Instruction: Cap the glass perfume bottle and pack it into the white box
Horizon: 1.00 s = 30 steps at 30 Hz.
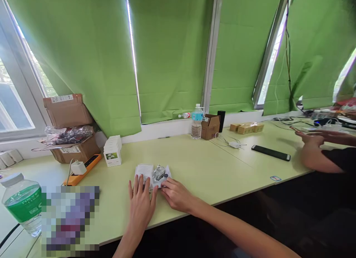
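On the pale yellow table, my left hand lies with fingers spread, their tips over a white printed paper. My right hand is closed, its fingers curled around a small dark grey piece that shows above the knuckles; the rest of it is hidden. Just beyond the fingers, a crumpled silvery clear bag rests on a white opened sheet or box. What is inside the bag is too small to tell.
Left stand white boxes, an orange power strip, an open carton and a green-labelled bottle. Behind are a water bottle and small carton. A black phone lies near another person's arm at right.
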Each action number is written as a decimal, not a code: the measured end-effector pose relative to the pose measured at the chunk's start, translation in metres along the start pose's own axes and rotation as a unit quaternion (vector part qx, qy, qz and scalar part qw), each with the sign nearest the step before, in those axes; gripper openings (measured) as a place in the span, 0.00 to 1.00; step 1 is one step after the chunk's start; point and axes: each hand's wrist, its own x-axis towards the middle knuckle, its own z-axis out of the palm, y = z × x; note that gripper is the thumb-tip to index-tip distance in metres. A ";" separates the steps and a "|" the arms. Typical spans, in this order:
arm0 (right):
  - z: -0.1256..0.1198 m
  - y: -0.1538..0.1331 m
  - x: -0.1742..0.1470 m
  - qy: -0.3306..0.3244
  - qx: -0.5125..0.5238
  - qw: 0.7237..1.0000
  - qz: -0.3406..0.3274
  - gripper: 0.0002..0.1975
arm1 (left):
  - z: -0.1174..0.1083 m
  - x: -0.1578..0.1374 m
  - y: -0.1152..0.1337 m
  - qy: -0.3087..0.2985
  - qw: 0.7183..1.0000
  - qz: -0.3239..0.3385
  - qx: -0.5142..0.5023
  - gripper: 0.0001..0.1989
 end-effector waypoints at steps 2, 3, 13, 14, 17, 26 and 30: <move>-0.001 -0.002 -0.001 0.018 0.037 0.999 0.003 0.10 | -0.001 0.000 0.000 -0.007 1.000 -0.001 0.007 0.23; -0.003 -0.001 0.000 0.034 0.061 0.998 0.009 0.09 | -0.002 0.000 0.001 -0.010 1.000 -0.003 0.009 0.22; -0.025 0.059 0.011 0.033 0.215 0.956 0.199 0.24 | -0.001 0.001 0.003 -0.018 0.999 -0.028 0.014 0.23; -0.025 0.065 0.012 0.002 0.225 0.953 0.202 0.30 | -0.001 0.000 0.003 -0.016 0.999 -0.030 0.013 0.24; -0.023 0.080 0.018 -0.063 0.237 0.951 0.188 0.44 | 0.001 0.000 0.002 -0.014 0.999 -0.031 0.007 0.24; -0.012 0.104 0.053 -0.190 0.269 0.936 0.122 0.38 | 0.001 0.000 0.002 -0.017 0.999 -0.044 0.001 0.24; -0.005 0.103 0.055 -0.191 0.276 0.935 0.110 0.33 | 0.000 0.000 0.003 -0.029 0.998 -0.049 0.008 0.25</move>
